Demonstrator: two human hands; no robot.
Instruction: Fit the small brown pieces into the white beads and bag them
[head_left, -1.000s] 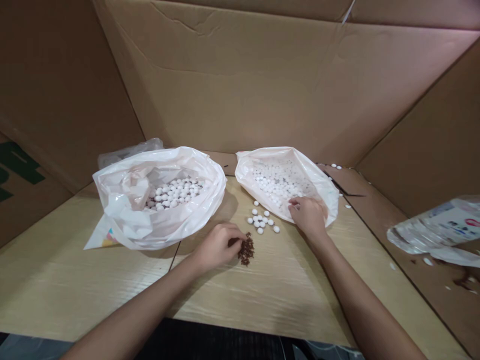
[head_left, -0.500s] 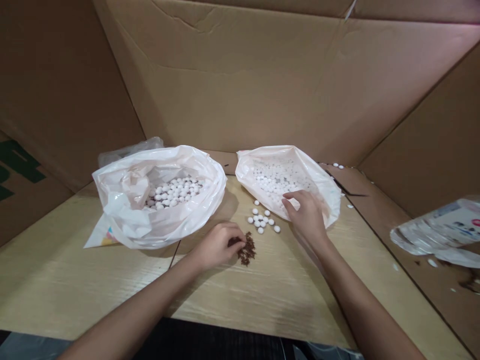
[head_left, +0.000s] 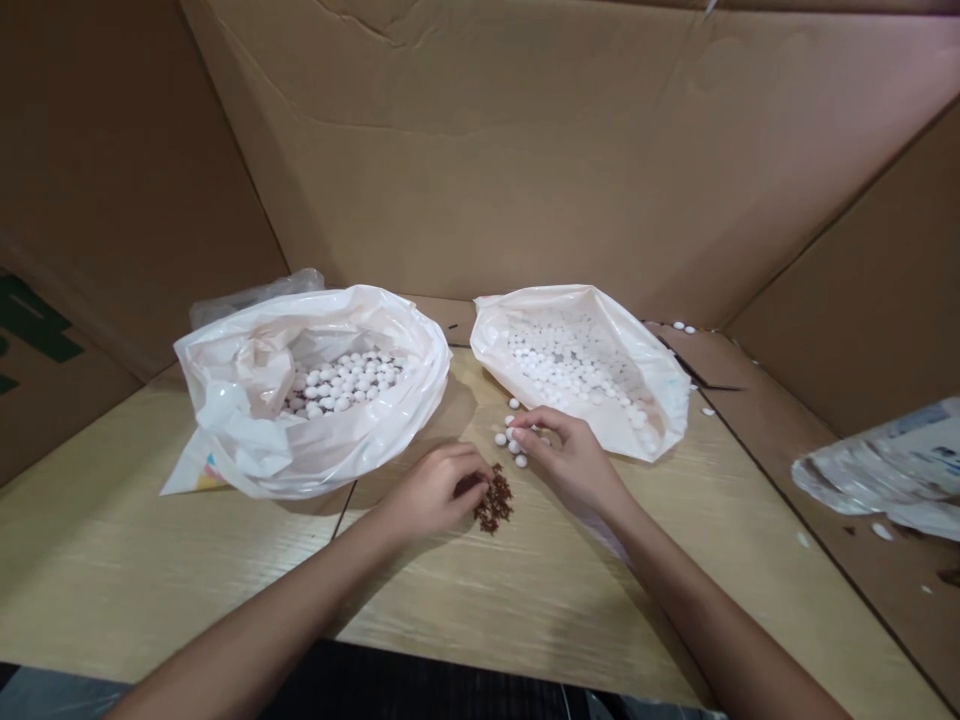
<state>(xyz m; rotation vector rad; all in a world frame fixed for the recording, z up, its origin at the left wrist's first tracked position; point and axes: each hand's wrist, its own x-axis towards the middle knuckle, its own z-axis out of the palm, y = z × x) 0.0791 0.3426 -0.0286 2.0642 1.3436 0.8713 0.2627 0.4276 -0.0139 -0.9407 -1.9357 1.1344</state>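
On the surface, white balls beyond the brown pile seem light, slick, best side-pinched; left hand and right hand curl, grips unclear.

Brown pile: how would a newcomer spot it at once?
On the pale tabletop, two white bags lie side by side. In front of them, next to the left hand, sits the brown pile, dark and grainy, unlike the loose white pieces just beyond.
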